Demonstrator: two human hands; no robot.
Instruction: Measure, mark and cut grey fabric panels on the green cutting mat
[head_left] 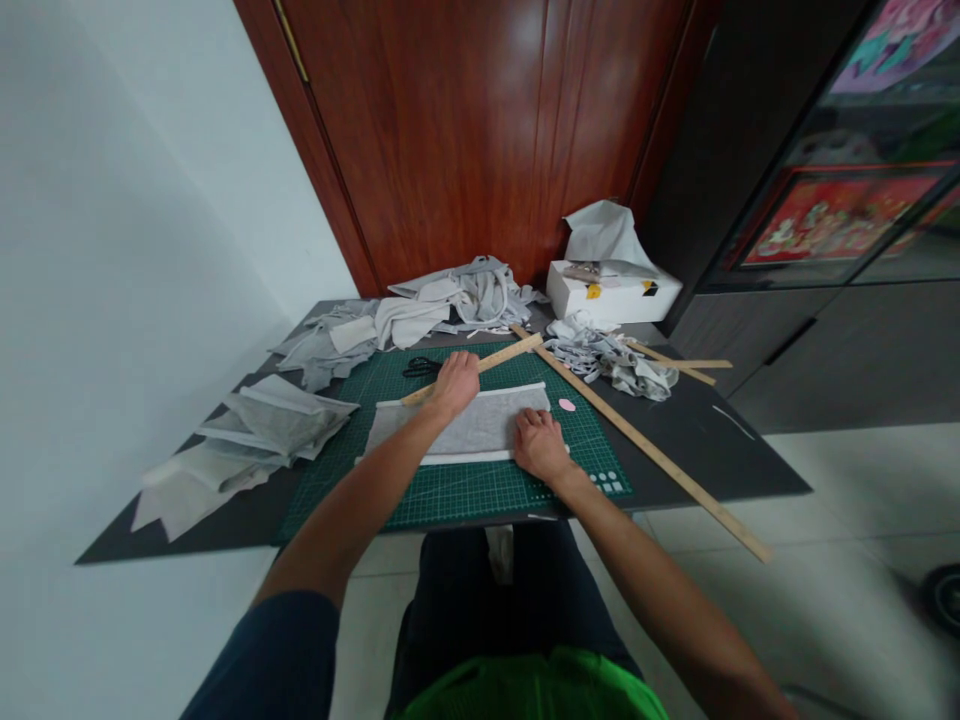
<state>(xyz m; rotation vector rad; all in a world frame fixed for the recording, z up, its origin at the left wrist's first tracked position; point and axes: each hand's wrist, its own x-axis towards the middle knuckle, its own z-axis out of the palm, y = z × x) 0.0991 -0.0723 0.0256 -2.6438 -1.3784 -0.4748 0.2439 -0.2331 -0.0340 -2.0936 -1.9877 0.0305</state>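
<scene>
Fingers of my left hand [457, 381] bend over the wooden ruler [510, 352]; those of my right hand [540, 444] curl on the gray cloth [487, 424]. I can't tell whether either set is clamped. The cloth lies on the green mat [442, 500], near the scissors [421, 367].

pale, plain painted wall [165, 200] seen at left | reddish-brown wooden door [450, 130] framed in matching wood, brass-coloured hinge [291, 40] mounted at its left edge | dark wood-grain cabinet [847, 350] with glass panels placed at right, a red framed picture [840, 218] displayed behind glass | light glossy floor tiles [862, 520] laid below | soft, whitish light cast
</scene>
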